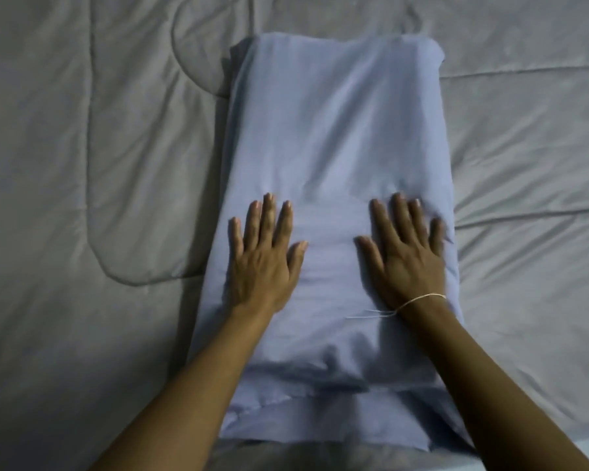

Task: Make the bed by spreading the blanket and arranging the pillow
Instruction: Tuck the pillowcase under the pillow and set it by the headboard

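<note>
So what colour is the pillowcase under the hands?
Plain light blue pillowcase, no pattern; seen in the head view.

Two bare forearms enter from 7 and 5 o'clock, with no sleeves in view. The left hand point(261, 256) wears no ring, watch or band. The right hand point(407, 253) is likewise free of rings; its outer fingers are blurred. A thin pale string bracelet point(419, 299) circles the right wrist, knotted at its 9 o'clock side, where two loose thread ends trail off. Fingernails are short and unpainted.
</note>
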Motion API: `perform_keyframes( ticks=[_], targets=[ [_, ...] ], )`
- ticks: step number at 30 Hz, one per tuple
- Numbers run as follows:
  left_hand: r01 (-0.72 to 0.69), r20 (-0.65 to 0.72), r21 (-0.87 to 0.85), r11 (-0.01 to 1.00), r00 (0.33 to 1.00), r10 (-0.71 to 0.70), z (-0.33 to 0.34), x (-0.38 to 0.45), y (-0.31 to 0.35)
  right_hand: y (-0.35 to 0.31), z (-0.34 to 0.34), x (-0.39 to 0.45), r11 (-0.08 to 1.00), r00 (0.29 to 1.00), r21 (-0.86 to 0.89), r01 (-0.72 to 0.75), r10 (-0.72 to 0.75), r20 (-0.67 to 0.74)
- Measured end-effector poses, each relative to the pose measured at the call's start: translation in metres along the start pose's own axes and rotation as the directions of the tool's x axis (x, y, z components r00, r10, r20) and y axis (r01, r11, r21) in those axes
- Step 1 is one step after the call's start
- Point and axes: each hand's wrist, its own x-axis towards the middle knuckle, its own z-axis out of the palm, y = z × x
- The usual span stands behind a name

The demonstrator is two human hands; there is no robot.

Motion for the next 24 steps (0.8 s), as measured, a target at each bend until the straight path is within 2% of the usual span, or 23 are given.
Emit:
perform_keyframes(
  ticks=[2,4,5,6,8,9,10,11,14,16,18,19,20,21,22,23,24],
  targets=[
    [0.013,0.000,-0.004,1.000,1.000,-0.013,0.001,0.001,0.000,0.012,-0.008,0.018,0.986,0.988,0.066,-0.153,0.155,-0.017],
    [0.023,-0.006,-0.006,1.000,1.000,-0.023,0.003,0.003,-0.004,0.017,-0.019,0.050,0.937,0.945,0.138,-0.321,0.327,-0.026],
    [0.022,-0.010,-0.005,1.000,1.000,-0.022,0.003,0.002,-0.005,0.011,-0.024,0.067,0.931,0.938,0.149,-0.332,0.342,-0.047],
    [0.016,-0.011,0.000,1.000,1.000,-0.016,0.003,0.002,-0.005,-0.001,-0.028,0.086,0.952,0.955,0.145,-0.268,0.283,-0.088],
    [0.014,-0.013,0.013,1.000,1.000,-0.014,0.003,0.002,-0.005,-0.038,-0.027,0.121,0.997,0.992,0.071,0.031,-0.023,-0.122],
    [0.016,-0.008,0.020,1.000,1.000,-0.016,0.003,0.002,-0.006,-0.051,-0.025,0.137,0.984,0.980,0.003,0.180,-0.179,-0.087],
    [0.016,0.003,0.026,1.000,1.000,-0.017,0.002,0.001,-0.007,-0.054,-0.023,0.152,0.966,0.966,-0.049,0.254,-0.255,-0.034],
    [0.014,0.009,0.026,1.000,1.000,-0.014,0.000,0.002,-0.008,-0.046,-0.023,0.171,0.967,0.970,-0.076,0.242,-0.242,0.008],
    [0.018,-0.003,-0.005,1.000,1.000,-0.018,0.000,0.003,-0.008,0.012,-0.028,0.221,0.998,1.000,-0.057,-0.012,0.012,-0.005],
    [0.024,-0.012,-0.025,0.999,1.000,-0.025,0.002,0.004,-0.008,0.043,-0.038,0.246,0.984,0.985,0.017,-0.175,0.175,-0.002],
    [0.023,-0.031,-0.048,0.999,0.999,-0.024,0.001,0.005,-0.007,0.045,-0.052,0.264,0.950,0.954,0.092,-0.298,0.300,-0.014],
    [0.029,-0.057,-0.067,0.997,0.998,-0.033,0.000,0.007,-0.006,0.035,-0.057,0.269,0.948,0.952,0.123,-0.294,0.302,-0.055],
    [0.042,-0.095,-0.103,0.994,0.994,-0.052,-0.003,0.009,-0.005,0.022,-0.059,0.270,0.966,0.966,0.134,-0.223,0.237,-0.103],
    [0.053,-0.148,-0.156,0.986,0.986,-0.076,-0.009,0.016,-0.003,0.011,-0.056,0.269,0.989,0.984,0.115,-0.097,0.112,-0.140],
    [0.049,-0.206,-0.215,0.975,0.974,-0.094,-0.017,0.027,-0.001,0.004,-0.049,0.267,0.998,0.990,0.067,0.021,-0.011,-0.141],
    [0.022,-0.252,-0.269,0.963,0.963,-0.092,-0.027,0.045,0.000,0.003,-0.038,0.265,0.997,0.991,0.014,0.076,-0.074,-0.116],
    [-0.022,-0.280,-0.314,0.949,0.958,-0.070,-0.038,0.068,0.001,0.008,-0.030,0.266,0.999,0.995,-0.014,0.049,-0.050,-0.089]
  ],
)
